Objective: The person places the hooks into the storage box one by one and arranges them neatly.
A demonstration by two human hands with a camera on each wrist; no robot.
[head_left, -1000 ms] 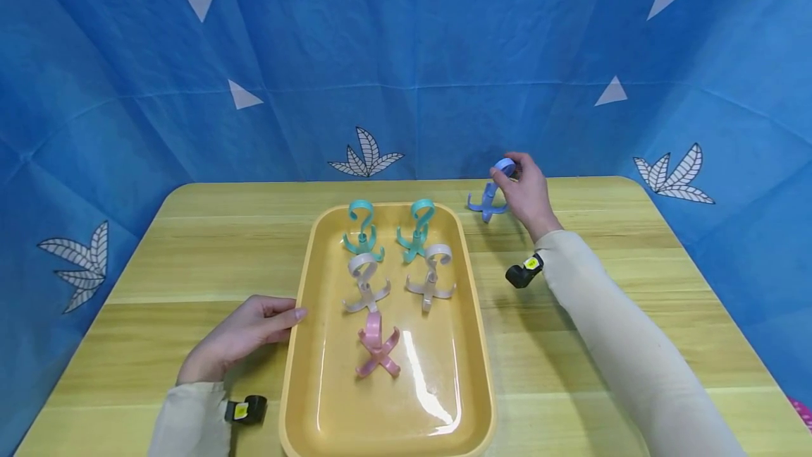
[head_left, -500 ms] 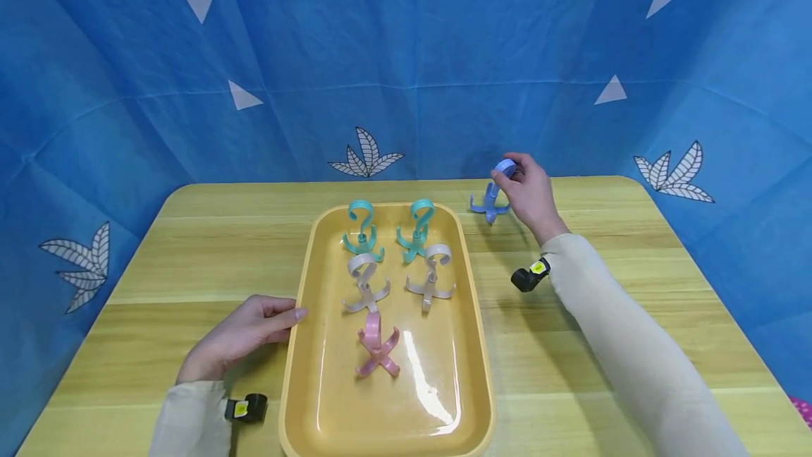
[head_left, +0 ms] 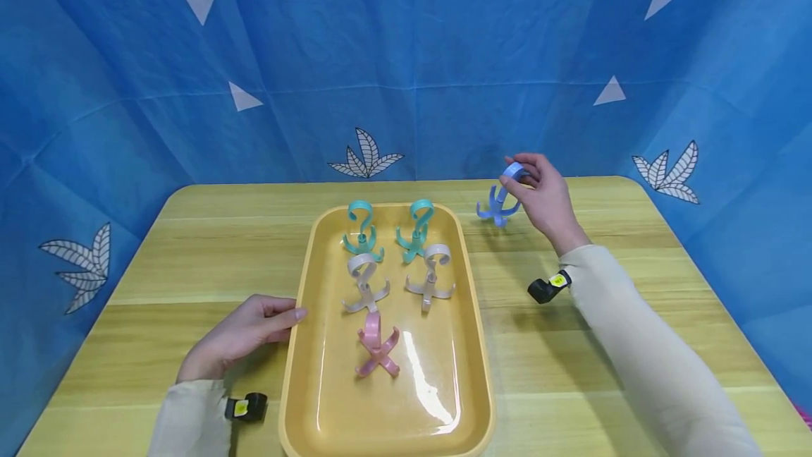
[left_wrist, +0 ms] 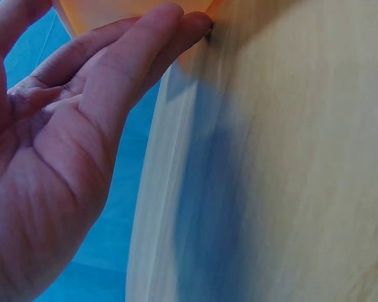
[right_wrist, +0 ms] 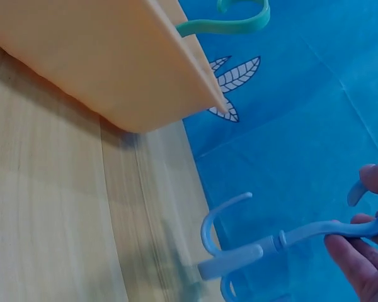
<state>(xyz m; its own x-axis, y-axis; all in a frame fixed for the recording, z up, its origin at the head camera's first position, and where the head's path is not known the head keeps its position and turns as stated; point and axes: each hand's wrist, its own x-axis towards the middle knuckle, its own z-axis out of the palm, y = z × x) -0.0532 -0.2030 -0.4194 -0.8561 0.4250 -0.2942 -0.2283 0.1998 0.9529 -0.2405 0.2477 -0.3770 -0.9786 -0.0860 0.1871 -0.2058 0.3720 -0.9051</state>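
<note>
Between the thumb and fingers of my right hand [head_left: 547,197] is the curved top of a blue multi-prong hook [head_left: 499,206], right of the tray near the table's back edge. Its prongs [right_wrist: 230,261] point away from the hand in the right wrist view. My left hand [head_left: 244,333] grips the left rim of the yellow tray [head_left: 292,372], thumb at the rim and fingers [left_wrist: 138,56] against the outer wall. Inside the tray stand two teal hooks [head_left: 415,240] at the far end, two whitish hooks [head_left: 430,288] in the middle and one pink hook [head_left: 378,355] nearer.
A wood-grain table [head_left: 209,245] lies under everything. Blue cloth [head_left: 419,55] with leaf and triangle prints rises behind and at both sides. Black wrist cameras [head_left: 549,288] sit on both sleeves.
My right hand has shifted slightly right, carrying the blue hook with it, and the hook has turned a little. My left hand and the tray stay in place.
</note>
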